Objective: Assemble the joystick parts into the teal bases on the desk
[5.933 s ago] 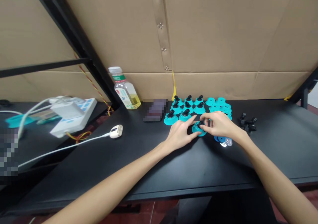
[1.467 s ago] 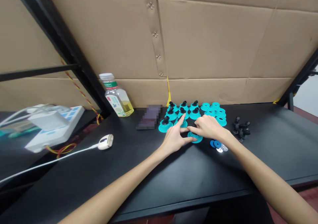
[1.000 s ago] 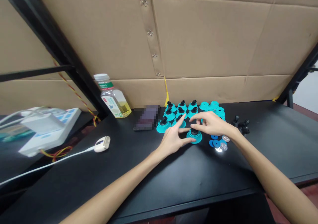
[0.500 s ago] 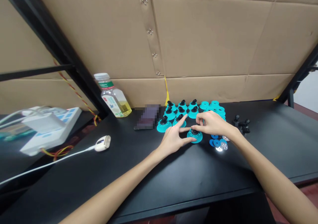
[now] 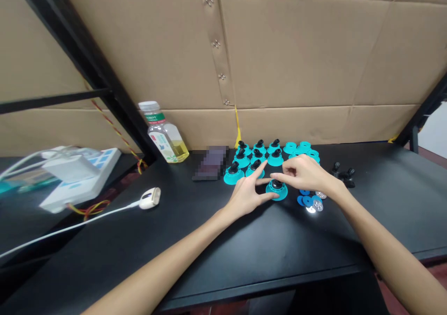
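A turquoise suction-cup base with a black swivel piece in its middle stands on the black table. My left hand grips this base between the thumb and a finger, its index finger stretched out past it. Above, my right hand is closed with its fingertips at the top of the black swivel piece, whose stem they mostly hide. Behind my left hand, several like turquoise bases with black stems stand in rows. Several blue and clear discs lie beneath my right wrist.
Several bare turquoise rings lie behind my right hand, and loose black swivel pieces to its right. Further left are a phone, a drink bottle, a white cable plug and a power strip. Cardboard walls the back.
The view has shifted slightly, so everything sits a little further right. My right fingertips have shifted slightly at the black swivel piece. My left hand keeps its grip on the base.
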A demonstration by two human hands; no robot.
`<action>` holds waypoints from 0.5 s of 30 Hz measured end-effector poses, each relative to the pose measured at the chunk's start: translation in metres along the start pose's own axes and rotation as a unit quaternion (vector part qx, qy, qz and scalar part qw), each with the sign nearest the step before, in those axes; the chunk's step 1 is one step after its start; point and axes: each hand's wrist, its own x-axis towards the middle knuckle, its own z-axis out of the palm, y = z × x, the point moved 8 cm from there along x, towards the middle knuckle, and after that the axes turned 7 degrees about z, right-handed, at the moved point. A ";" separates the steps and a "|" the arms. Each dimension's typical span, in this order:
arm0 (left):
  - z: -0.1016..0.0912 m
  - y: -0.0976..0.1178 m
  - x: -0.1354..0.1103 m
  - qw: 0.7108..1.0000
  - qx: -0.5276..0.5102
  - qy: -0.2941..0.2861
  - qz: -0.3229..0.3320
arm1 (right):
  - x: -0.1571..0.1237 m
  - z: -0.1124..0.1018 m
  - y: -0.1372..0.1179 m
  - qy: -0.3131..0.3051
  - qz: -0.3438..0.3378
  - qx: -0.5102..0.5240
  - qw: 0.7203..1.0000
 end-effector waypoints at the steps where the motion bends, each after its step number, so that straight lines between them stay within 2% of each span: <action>1: 0.000 0.000 0.000 1.000 0.002 -0.001 0.003 | -0.001 -0.002 0.000 -0.003 -0.008 0.024 1.000; 8: 0.000 0.004 0.000 1.000 0.007 -0.008 0.008 | -0.005 0.012 -0.008 -0.115 -0.048 0.133 0.983; 12: 0.000 0.004 0.000 1.000 0.010 -0.012 0.005 | -0.004 0.015 -0.005 -0.132 -0.024 0.158 0.978; 15: 0.001 0.004 0.000 1.000 0.015 -0.013 0.002 | -0.003 0.016 -0.007 -0.118 -0.019 0.138 0.983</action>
